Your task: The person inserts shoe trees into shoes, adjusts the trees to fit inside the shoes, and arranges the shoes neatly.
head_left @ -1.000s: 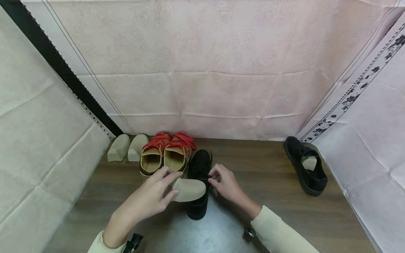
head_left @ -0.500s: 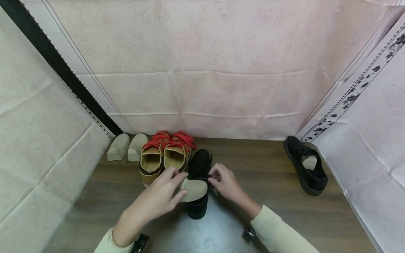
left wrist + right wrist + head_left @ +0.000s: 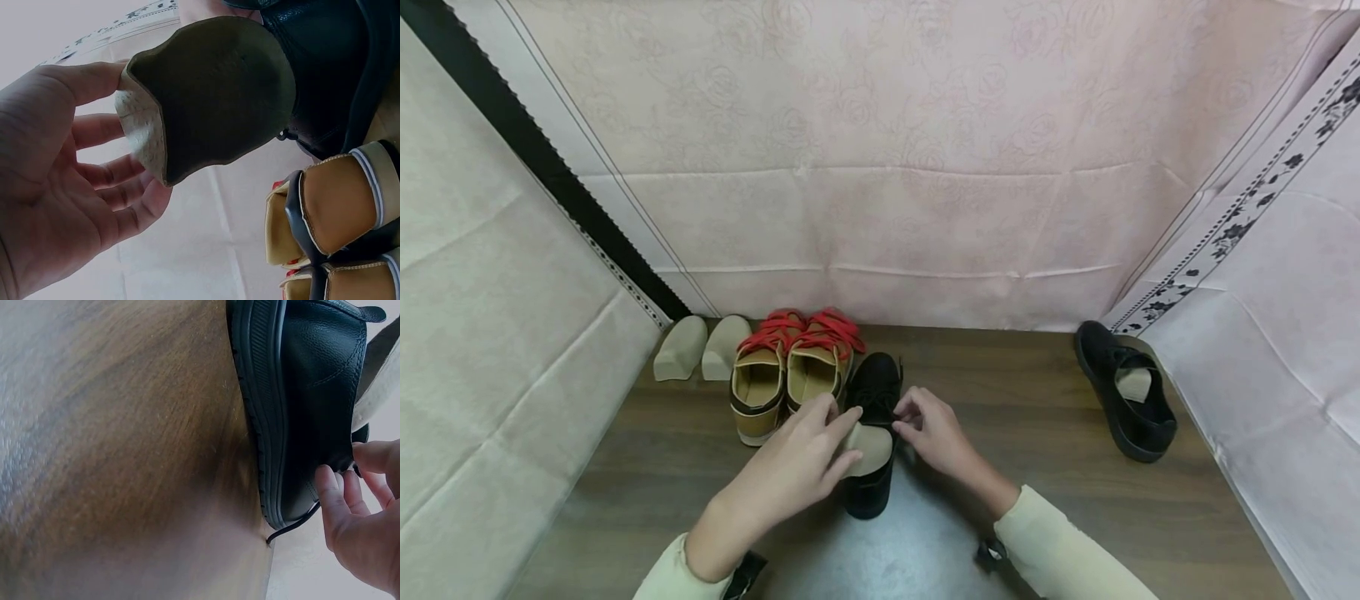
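The left hand [image 3: 801,462] grips a pale beige shoe insert [image 3: 871,450] by its near end, fingers and thumb curled round it; the rounded front end lies over the opening of a black shoe [image 3: 876,392]. In the left wrist view the insert [image 3: 219,94] shows its dark shaded side, held at its wavy edge by the left hand [image 3: 69,169]. At the black shoe's right side, the right hand [image 3: 936,433] pinches the edge near the laces. The right wrist view shows the right hand [image 3: 369,519] with fingertips on the black shoe's upper [image 3: 319,381].
Two tan shoes with red laces [image 3: 816,371] stand just left of the black shoe. Further left lie two more beige inserts [image 3: 682,350]. Another black shoe [image 3: 1123,396] with an insert inside is at the far right by the cloth-covered wall [image 3: 1262,350].
The left hand has moved right with the insert, bringing it further over the black shoe's opening. The right hand has stayed at the shoe's side.
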Tool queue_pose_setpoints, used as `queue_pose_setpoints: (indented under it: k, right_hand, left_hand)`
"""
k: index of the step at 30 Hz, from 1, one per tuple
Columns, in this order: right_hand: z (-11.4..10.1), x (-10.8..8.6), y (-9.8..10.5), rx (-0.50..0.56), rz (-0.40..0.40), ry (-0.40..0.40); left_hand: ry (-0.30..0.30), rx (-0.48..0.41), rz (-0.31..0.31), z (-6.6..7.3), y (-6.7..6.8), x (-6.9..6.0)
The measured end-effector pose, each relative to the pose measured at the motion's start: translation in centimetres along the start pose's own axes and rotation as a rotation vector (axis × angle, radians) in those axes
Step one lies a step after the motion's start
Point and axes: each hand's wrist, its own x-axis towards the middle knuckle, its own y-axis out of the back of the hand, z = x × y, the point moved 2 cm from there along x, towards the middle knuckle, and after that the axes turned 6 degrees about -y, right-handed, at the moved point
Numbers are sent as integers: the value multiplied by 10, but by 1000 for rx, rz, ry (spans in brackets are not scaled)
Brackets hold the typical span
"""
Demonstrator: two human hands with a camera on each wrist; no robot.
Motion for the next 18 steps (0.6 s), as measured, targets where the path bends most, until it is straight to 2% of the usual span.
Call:
queue_pose_setpoints:
  k: [14, 18]
  right_hand:
    - [-1, -1, 1, -10, -4, -26]
    - [-1, -1, 1, -2, -8, -43]
  left_hand:
    - [-5, 76, -16, 8, -15, 12]
    - [-14, 85, -1, 9, -19, 14]
